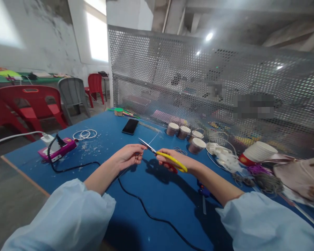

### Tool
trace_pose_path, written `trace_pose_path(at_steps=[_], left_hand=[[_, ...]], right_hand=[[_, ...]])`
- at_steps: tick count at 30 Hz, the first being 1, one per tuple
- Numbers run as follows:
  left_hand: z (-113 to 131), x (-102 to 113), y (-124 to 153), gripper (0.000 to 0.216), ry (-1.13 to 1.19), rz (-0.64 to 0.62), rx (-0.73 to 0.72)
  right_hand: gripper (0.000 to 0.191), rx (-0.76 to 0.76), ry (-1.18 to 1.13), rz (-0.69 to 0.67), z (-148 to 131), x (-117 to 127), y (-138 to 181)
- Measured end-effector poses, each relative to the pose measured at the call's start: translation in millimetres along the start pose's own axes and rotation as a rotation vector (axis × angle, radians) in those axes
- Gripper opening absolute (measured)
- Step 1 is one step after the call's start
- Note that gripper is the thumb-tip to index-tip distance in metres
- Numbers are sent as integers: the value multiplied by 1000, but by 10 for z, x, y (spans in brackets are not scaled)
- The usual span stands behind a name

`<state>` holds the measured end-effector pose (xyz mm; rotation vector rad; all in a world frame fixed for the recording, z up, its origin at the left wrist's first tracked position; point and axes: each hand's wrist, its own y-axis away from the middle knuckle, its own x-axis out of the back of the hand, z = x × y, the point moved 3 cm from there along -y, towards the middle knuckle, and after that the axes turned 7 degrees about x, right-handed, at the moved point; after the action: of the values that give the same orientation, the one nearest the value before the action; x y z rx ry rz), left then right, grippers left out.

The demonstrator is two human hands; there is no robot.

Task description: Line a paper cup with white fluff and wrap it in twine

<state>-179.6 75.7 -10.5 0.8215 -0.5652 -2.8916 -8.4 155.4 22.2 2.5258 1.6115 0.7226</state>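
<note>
My right hand is closed round the yellow and red handles of a pair of scissors, whose blades point up and left. My left hand pinches a thin white wire just left of the blades. The wire runs up and right from my fingertips, across the scissor tips. Both hands hover above the blue table. Light blue sleeves cover both forearms.
A black cable snakes across the table from a pink device at the left. A phone, coiled white wire, several paper cups, stacked cups and a perforated metal screen lie beyond. Red and grey chairs stand left.
</note>
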Motion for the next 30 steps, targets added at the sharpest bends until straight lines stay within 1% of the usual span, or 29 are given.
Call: trace_pose_path(at_steps=[9, 14, 15, 19, 23, 26, 30], left_hand=[[30, 63, 5, 17, 28, 43, -17], [37, 148, -2, 4, 58, 109, -17], [38, 169, -4, 2, 65, 129, -19], [49, 263, 5, 9, 89, 216, -26], [68, 359, 37, 13, 111, 286, -41], [77, 423, 75, 15, 134, 325, -55], [89, 489, 136, 16, 173, 355, -77]], right_hand=[[45, 1, 57, -11, -15, 34, -159], [45, 3, 79, -40, -90, 9, -288], [45, 3, 84, -51, -101, -4, -324], [47, 21, 105, -114, -125, -71, -481], [47, 64, 110, -211, -160, -157, -628], [47, 87, 114, -269, -204, -219, -727], [47, 124, 115, -309, -262, -283, -836]])
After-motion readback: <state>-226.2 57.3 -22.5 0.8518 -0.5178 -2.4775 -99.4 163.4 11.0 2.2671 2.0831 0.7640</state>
